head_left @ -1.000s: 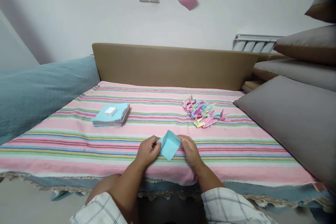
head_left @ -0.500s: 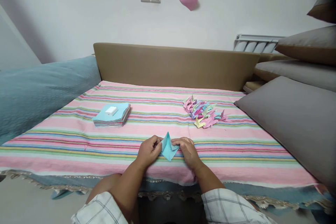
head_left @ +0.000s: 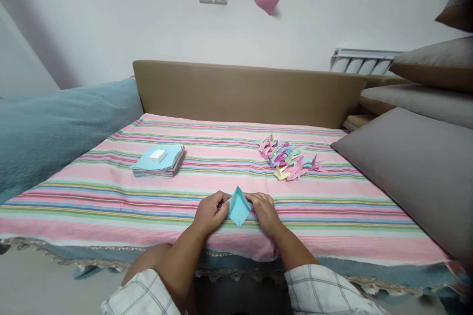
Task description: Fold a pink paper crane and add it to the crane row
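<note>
A turquoise sheet of origami paper (head_left: 239, 208), folded into a diamond with its upper point raised, sits between my two hands near the front of the striped cloth. My left hand (head_left: 212, 211) pinches its left edge between thumb and fingers. On the other side, my right hand (head_left: 263, 210) grips the right edge, with the thumb and fingertips close together. Part of each side of the paper is hidden under the fingers.
A stack of coloured paper (head_left: 158, 162) with a small white block (head_left: 157, 155) on top lies at left. Several folded paper cranes (head_left: 290, 160) are heaped at right. Grey cushions (head_left: 414, 172) line the right side; a brown backrest (head_left: 236, 92) stands behind the striped cloth (head_left: 111, 197).
The raised point of the turquoise paper has opened wider, and its right flap lies less folded. My right fingers have shifted slightly outward along the edge.
</note>
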A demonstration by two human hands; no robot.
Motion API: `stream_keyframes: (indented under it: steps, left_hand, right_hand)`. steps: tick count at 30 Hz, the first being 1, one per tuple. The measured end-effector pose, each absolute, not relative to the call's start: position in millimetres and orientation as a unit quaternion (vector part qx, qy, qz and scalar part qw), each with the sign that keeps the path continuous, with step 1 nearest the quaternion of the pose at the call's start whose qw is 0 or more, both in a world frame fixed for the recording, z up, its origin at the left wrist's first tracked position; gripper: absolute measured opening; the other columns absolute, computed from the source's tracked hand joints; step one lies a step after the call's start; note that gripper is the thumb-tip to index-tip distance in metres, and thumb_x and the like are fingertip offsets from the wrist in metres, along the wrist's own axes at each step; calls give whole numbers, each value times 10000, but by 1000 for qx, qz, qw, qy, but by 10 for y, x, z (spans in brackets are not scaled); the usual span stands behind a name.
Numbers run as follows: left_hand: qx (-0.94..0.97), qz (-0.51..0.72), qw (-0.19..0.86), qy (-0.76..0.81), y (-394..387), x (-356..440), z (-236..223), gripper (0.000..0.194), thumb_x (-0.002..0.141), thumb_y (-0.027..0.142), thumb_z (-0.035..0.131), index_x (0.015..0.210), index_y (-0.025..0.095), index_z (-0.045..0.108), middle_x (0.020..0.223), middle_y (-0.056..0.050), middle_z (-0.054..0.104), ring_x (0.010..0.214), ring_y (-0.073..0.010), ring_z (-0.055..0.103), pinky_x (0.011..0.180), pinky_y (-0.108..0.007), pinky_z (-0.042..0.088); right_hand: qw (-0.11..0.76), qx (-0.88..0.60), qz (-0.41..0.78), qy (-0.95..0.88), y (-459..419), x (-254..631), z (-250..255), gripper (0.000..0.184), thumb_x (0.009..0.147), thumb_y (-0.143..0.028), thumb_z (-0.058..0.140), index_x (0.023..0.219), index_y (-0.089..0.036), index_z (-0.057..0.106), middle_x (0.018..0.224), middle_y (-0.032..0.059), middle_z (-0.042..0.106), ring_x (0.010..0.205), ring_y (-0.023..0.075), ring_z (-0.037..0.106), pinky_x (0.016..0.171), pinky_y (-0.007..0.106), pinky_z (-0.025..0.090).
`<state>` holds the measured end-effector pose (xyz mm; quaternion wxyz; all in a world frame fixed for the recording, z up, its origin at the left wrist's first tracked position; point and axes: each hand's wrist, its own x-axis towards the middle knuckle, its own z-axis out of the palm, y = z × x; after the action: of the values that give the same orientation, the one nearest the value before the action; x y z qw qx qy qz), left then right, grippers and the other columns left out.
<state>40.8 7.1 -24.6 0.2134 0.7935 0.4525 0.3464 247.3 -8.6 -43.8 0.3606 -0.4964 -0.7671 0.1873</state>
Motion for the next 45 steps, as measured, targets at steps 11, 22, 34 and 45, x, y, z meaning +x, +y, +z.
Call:
stream_keyframes:
  steps: [11,22,34,45]
  left_hand:
    - [801,331,181,465,55,412,-228,131,823,280,405,741,205,476,743,7,636,633,-142,548,589,-245,380]
    - [816,344,187,426,73,395,-253,244,814,236,429,967,208,617,1028,-27,689,939,-179,631,820,-294,476]
    - [894,271,130,333,77,395,-191,343,909,327,354,1067,238,645,1132,-39,659,1085,-191,575,895,-364,433]
    - [907,214,99,349,42,419,-137,338,902,329,369,1021,292,683,1179,-4,630,983,-199,572,874,-373,411]
  right_hand:
    - [304,-517,149,-786,-68,2454,-398,559,953,-432,43,1222,-367,529,1068,12,612,1033,193,500,939,418,314]
    - [327,-514,123,-783,-66,2447,-453,505,961,-330,130,1059,-328,625,1014,3,624,991,172,507,922,379,322]
    - [399,-515,148,-744,-55,2458,-518,504,948,-314,145,844,-225,630,911,40,655,910,178,540,896,365,341]
    - [432,-519,133,-725,-48,2420,-470,317,908,-331,386,749,-210,631,868,46,661,903,186,551,854,327,387]
